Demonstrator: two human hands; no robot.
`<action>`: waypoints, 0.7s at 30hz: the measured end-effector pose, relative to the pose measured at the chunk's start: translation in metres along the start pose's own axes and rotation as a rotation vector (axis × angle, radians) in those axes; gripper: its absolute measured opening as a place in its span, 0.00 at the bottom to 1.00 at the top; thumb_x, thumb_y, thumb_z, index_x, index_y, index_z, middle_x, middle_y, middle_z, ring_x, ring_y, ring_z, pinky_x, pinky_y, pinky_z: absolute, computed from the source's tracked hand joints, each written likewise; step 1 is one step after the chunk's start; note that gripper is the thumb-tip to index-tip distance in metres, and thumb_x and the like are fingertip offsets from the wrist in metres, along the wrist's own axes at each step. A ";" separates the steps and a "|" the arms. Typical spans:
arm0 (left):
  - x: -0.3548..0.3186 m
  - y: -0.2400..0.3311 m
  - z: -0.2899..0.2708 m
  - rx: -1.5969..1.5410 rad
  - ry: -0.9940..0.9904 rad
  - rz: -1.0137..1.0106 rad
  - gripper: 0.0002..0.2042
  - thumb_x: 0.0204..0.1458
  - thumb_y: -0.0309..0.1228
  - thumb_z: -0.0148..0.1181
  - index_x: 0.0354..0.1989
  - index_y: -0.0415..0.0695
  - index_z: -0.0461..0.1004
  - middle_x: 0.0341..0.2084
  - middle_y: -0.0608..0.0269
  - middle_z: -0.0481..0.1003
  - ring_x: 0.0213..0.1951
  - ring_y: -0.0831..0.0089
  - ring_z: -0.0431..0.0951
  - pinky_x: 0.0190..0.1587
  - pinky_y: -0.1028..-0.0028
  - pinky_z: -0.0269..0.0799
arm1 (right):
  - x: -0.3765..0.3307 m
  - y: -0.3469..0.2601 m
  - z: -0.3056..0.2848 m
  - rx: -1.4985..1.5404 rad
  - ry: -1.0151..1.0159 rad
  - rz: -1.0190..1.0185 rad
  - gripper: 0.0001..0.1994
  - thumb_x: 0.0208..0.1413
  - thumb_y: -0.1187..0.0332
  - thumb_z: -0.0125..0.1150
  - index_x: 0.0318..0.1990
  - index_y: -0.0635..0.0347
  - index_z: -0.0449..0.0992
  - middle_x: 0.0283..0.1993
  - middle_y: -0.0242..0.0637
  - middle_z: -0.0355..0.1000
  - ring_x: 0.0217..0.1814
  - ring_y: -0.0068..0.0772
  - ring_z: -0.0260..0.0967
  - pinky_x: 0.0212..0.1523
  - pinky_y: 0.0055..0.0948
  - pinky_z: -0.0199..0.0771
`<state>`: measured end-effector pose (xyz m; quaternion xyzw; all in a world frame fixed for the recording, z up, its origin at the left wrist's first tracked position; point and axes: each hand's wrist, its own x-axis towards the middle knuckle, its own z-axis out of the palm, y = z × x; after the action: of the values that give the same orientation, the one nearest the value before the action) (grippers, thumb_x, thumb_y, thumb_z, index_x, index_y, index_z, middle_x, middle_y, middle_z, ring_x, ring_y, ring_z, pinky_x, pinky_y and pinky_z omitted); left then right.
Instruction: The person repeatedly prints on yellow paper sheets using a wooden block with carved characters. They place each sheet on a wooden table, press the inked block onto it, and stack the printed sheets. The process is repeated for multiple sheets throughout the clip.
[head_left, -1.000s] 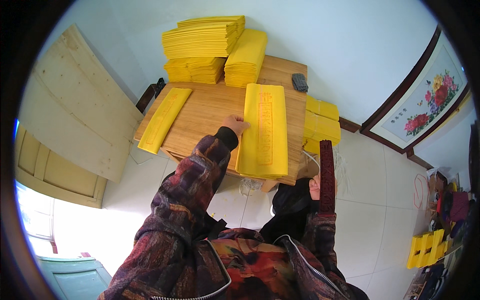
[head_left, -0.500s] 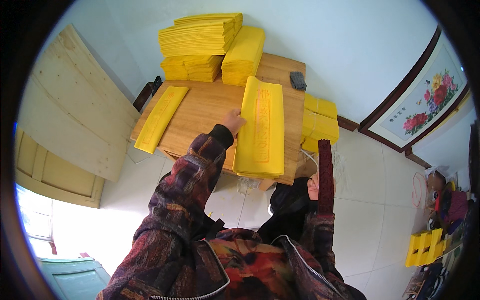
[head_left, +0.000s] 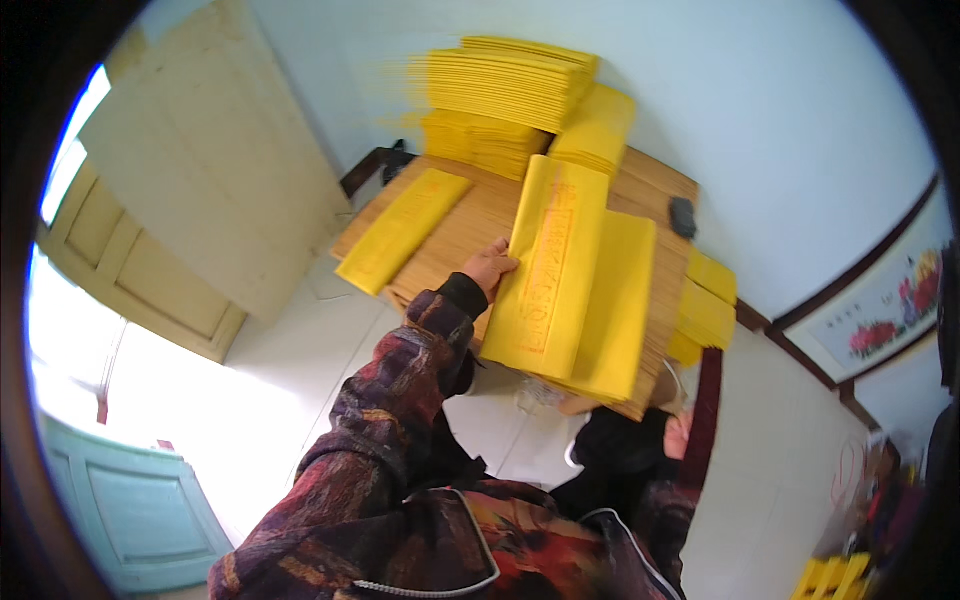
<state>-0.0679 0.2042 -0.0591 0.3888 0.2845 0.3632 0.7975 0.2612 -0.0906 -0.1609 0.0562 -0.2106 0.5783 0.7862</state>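
My left hand pinches the left edge of a folded yellow paper sheet bearing a red stamped print. This sheet is shifted left over a stack of yellow paper, whose visible top is plain. My right hand is closed around a long dark red stamp block, held upright off the table's near right corner; motion smears it somewhat. Another printed yellow paper lies flat on the table's left side.
Tall stacks of yellow paper stand at the back of the wooden table, against the wall. A dark grey pad sits at the right edge. More yellow bundles are beside the table. A board leans at left.
My left hand has drawn the printed top sheet leftward, uncovering the plain paper beneath. The whole view has swung, so the table appears farther right.
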 end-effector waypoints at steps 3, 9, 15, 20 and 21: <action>-0.022 0.027 -0.048 0.101 0.102 0.022 0.22 0.50 0.19 0.43 0.56 0.40 0.57 0.45 0.56 0.69 0.43 0.67 0.73 0.46 0.70 0.70 | 0.001 -0.001 0.008 -0.119 0.000 0.015 0.11 0.56 0.63 0.43 0.42 0.57 0.65 0.26 0.31 0.56 0.25 0.27 0.54 0.31 0.26 0.55; -0.053 0.091 -0.161 0.309 0.128 0.061 0.23 0.48 0.19 0.45 0.56 0.40 0.60 0.44 0.60 0.71 0.41 0.72 0.74 0.42 0.74 0.71 | 0.003 -0.003 0.019 -0.223 0.041 -0.004 0.11 0.57 0.63 0.43 0.41 0.59 0.65 0.26 0.32 0.56 0.25 0.28 0.54 0.31 0.26 0.56; -0.044 0.137 -0.236 0.302 0.010 0.018 0.20 0.49 0.19 0.44 0.53 0.43 0.61 0.43 0.62 0.70 0.44 0.71 0.72 0.48 0.72 0.68 | 0.003 -0.002 0.017 -0.278 0.067 -0.040 0.08 0.58 0.65 0.43 0.39 0.59 0.64 0.25 0.32 0.56 0.24 0.27 0.54 0.30 0.26 0.56; -0.019 0.151 -0.269 0.392 0.074 -0.084 0.21 0.49 0.19 0.44 0.54 0.43 0.60 0.46 0.61 0.69 0.46 0.71 0.72 0.50 0.71 0.67 | 0.004 -0.001 0.024 -0.310 0.156 -0.056 0.05 0.58 0.68 0.43 0.35 0.59 0.64 0.23 0.31 0.55 0.24 0.26 0.55 0.29 0.25 0.55; -0.013 0.152 -0.274 0.372 0.068 -0.124 0.21 0.49 0.19 0.44 0.54 0.43 0.60 0.47 0.61 0.69 0.46 0.71 0.72 0.50 0.71 0.67 | 0.004 -0.002 0.025 -0.331 0.171 -0.076 0.05 0.58 0.69 0.43 0.35 0.61 0.63 0.22 0.32 0.55 0.23 0.26 0.54 0.29 0.24 0.54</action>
<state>-0.3313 0.3728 -0.0782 0.4989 0.3969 0.2673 0.7226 0.2569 -0.0958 -0.1363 -0.1152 -0.2331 0.5084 0.8209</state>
